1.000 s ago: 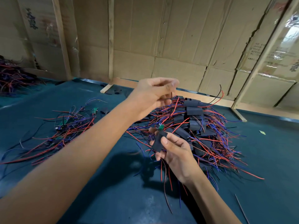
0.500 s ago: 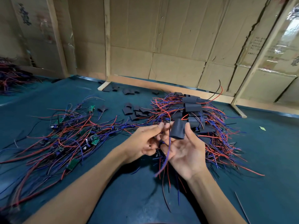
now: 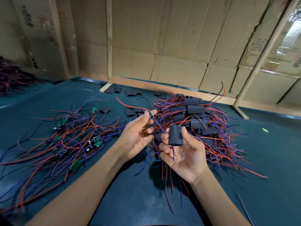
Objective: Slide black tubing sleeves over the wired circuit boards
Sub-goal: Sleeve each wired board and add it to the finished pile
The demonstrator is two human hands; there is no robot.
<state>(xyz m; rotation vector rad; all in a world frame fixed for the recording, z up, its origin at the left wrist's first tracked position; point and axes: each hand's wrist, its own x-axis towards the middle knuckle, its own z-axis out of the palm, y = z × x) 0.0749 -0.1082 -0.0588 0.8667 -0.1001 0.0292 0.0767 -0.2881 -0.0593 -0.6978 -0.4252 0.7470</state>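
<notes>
The left hand (image 3: 138, 132) has drawn its pinched circuit board (image 3: 150, 116) away from the sleeve (image 3: 175, 135) pinched in the right hand (image 3: 182, 154), wires threaded through, above the tabletop's (image 3: 130, 193) middle, so sleeving comes next.

**Makeshift electronics assembly workshop**

Flattened cardboard sheets (image 3: 162, 46) on wooden battens (image 3: 109, 41) wall a dark green desk (image 3: 268, 152). On it lie heaps of red-and-blue wired circuit boards (image 3: 65, 141), loose black tubing sleeves (image 3: 130, 111) and a pile of sleeved boards (image 3: 198, 121).
</notes>
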